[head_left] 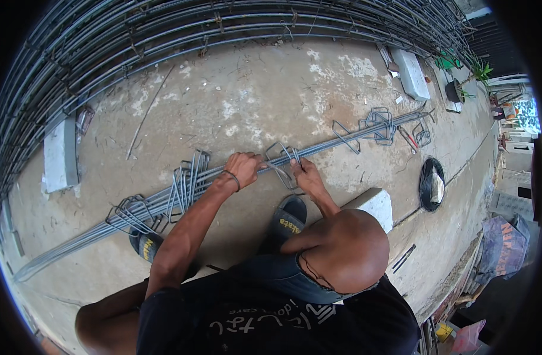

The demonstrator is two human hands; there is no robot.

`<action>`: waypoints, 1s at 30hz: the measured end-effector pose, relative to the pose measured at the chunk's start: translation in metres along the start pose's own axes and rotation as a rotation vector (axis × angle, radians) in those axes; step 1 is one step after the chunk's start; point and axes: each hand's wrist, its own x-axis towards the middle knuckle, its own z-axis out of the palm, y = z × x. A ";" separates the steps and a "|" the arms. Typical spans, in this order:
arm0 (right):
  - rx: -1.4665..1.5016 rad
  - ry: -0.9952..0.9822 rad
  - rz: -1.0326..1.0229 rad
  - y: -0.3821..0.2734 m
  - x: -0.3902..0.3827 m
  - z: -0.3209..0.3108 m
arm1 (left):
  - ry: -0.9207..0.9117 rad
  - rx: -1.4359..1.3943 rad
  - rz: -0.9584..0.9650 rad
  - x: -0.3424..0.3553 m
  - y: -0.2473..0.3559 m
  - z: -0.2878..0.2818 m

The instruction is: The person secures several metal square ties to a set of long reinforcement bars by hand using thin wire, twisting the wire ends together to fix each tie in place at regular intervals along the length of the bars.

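A long bundle of thin steel rebar (336, 140) lies slantwise across the concrete floor in front of me. My left hand (244, 170) is closed around rebar at the middle of the bundle; its palm side is hidden. Just right of it, my right hand (307, 177) pinches a bent square steel stirrup (277, 151) that loops around the rods. More stirrups hang on the bundle: a cluster (191, 180) left of my left hand, another group (132, 214) farther left, and several (377, 125) toward the right end.
Stacked rebar cages (223, 21) line the far side. White blocks stand at left (61, 155), far right (412, 74) and beside my knee (374, 207). A black wire coil (432, 184) and a red-handled tool (408, 139) lie at right. My slippered feet (289, 216) are close to the bundle.
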 end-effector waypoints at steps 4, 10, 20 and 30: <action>0.358 -0.109 0.102 0.020 0.012 -0.021 | 0.044 0.023 -0.001 -0.001 -0.007 0.010; -0.466 0.044 -0.133 0.002 0.027 -0.052 | 0.093 0.013 0.019 -0.004 -0.003 0.003; -0.695 -0.369 -0.064 -0.036 0.088 -0.066 | 0.047 0.035 0.004 -0.003 0.002 0.001; -1.133 -0.549 -0.402 -0.052 0.107 -0.026 | 0.038 0.024 -0.002 -0.007 0.004 0.006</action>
